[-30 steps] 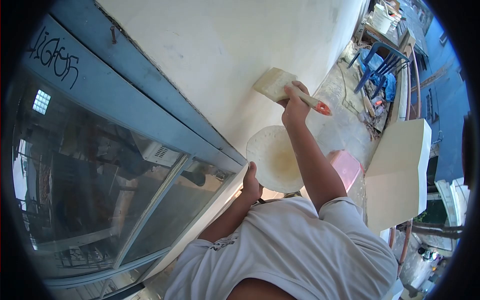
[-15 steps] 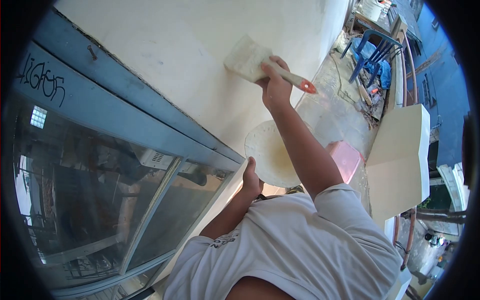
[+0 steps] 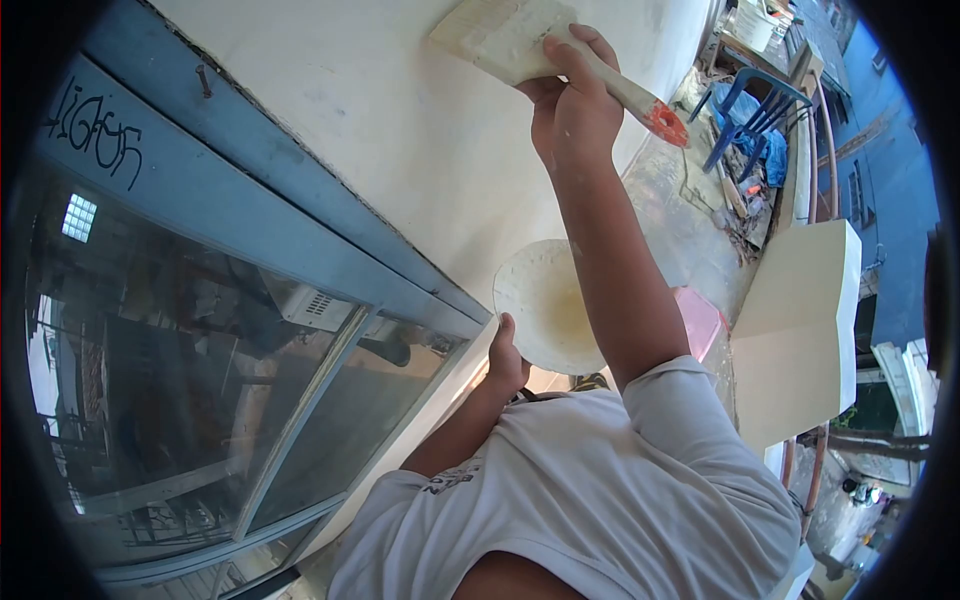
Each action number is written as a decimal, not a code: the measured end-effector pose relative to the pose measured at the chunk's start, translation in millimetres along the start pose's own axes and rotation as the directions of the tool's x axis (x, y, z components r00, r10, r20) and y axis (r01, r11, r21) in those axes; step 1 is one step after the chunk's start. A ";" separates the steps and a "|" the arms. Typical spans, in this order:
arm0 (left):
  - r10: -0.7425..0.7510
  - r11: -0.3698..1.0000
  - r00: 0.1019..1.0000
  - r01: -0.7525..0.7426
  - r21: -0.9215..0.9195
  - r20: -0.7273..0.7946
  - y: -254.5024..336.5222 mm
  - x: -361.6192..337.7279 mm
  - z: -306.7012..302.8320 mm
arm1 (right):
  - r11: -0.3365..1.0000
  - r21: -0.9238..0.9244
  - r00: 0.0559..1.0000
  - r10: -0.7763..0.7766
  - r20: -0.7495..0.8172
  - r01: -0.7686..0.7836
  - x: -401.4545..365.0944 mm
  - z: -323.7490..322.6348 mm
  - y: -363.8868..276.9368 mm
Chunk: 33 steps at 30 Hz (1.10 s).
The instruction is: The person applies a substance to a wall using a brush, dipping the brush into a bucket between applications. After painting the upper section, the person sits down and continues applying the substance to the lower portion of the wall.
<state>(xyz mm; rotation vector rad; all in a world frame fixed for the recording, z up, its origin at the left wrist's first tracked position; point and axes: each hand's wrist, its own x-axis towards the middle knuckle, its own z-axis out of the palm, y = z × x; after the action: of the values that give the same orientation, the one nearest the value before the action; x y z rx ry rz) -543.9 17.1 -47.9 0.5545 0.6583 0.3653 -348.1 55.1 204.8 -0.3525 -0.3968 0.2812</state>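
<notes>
My right hand is closed around a wide paintbrush, its fingers at the ferrule and lower handle. The handle ends in a red tip with a hole and points to the right. The brush's broad pale head overlaps the off-white wall. Lower down, my left hand grips the rim of a round whitish basin, thumb on top. Some pale yellowish liquid shows in the basin's bottom. My right forearm hides the basin's right side.
A blue-framed glass window runs along the left. Beyond my right arm lies a pink container on the floor. Farther off, a blue plastic chair stands among debris and a blue sheet. A cream parapet borders the right.
My right hand has moved the paintbrush upward along the wall, farther from the basin. My left hand and the basin have stayed nearly in place.
</notes>
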 end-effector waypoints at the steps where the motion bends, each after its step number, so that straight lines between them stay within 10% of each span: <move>1: 0.003 1.000 1.000 -0.003 -0.001 0.001 -0.4 -0.5 -0.6 | 1.000 0.001 1.000 0.001 0.004 -0.001 2.9 -2.7 4.1; 7: 0.041 0.999 0.999 -0.041 -0.020 0.007 0.8 0.8 -10.9 | 0.957 -0.208 0.970 0.168 -0.174 -0.203 -23.7 -55.2 14.9; 15: 0.033 0.999 0.999 -0.034 -0.023 -0.017 2.1 -1.9 -9.6 | 1.000 0.004 0.999 -0.015 0.032 0.015 8.3 9.8 0.8; 33: 0.044 0.999 0.999 -0.043 -0.025 0.027 9.9 -5.1 -9.6 | 0.993 -0.095 0.980 0.054 -0.191 -0.073 -29.5 4.5 21.8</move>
<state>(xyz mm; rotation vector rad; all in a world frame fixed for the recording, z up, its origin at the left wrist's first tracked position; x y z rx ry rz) -555.4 26.1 -46.0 0.5502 0.6154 0.4051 -380.5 66.2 190.7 -0.4880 -0.2144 0.2882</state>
